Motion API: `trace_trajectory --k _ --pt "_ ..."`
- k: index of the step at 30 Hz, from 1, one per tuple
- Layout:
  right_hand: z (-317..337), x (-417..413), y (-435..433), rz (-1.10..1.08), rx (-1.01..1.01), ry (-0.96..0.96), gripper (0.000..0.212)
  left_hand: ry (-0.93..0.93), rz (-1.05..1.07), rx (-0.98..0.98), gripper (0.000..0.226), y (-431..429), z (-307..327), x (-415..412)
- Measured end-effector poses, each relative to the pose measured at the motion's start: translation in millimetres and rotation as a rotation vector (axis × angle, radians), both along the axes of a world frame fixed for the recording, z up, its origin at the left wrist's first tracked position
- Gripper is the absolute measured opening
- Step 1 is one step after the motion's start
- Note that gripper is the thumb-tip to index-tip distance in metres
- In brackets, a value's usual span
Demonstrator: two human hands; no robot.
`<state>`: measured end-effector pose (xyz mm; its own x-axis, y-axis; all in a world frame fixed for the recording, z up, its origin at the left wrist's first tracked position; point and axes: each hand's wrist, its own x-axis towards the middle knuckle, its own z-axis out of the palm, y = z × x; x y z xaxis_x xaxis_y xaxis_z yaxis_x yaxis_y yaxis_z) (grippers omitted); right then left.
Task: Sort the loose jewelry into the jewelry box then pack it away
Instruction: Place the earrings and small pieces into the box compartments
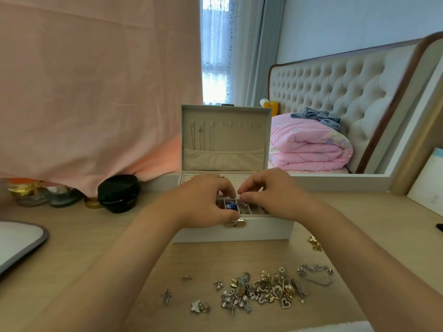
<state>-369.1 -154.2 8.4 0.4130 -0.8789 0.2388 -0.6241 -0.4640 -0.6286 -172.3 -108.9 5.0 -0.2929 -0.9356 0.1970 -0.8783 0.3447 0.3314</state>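
A white jewelry box (263,230) stands open on the wooden table, its lid (225,137) upright with thin necklaces hanging inside. Both hands hover over the box's small front compartments. My left hand (203,200) and my right hand (268,192) meet fingertip to fingertip, pinching a small silvery piece between them; it is too small to identify. A blue item (230,206) lies in one compartment. A pile of loose jewelry (263,289) lies on the table in front of the box, with scattered earrings (200,306) to its left.
A black round jar (118,194) and small bottles (26,191) stand at the left under a pink cloth. A grey-rimmed tray (21,243) sits at the left edge. A gold piece (315,243) lies right of the box. A mirror behind shows a bed.
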Motion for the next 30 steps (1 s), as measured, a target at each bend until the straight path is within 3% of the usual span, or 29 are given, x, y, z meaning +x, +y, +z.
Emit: trace_trajectory --k 4,7,13,22,27,30 --pt "-0.2 -2.2 -1.6 0.030 0.012 0.062 0.006 -0.015 -0.009 -0.018 0.036 1.1 0.3 -1.1" --pt "5.1 -6.2 -0.8 0.004 -0.023 0.114 0.010 -0.021 -0.020 -0.001 0.035 -0.6 -1.1 -0.1" --pt "5.9 1.1 12.0 0.056 -0.072 0.438 0.021 -0.029 -0.031 0.018 0.042 -0.7 -2.6 -1.1" --pt "9.8 0.1 16.6 0.077 -0.192 0.590 0.027 -0.079 -0.025 -0.010 0.053 2.3 -5.2 -1.8" --pt "12.0 2.4 19.3 0.050 -0.196 0.499 0.022 -0.067 0.005 -0.032 0.049 6.8 -3.6 -6.0" --pt "18.8 2.8 26.8 0.050 -0.207 0.431 0.018 -0.048 0.013 -0.152 0.038 16.2 -1.4 -5.3"
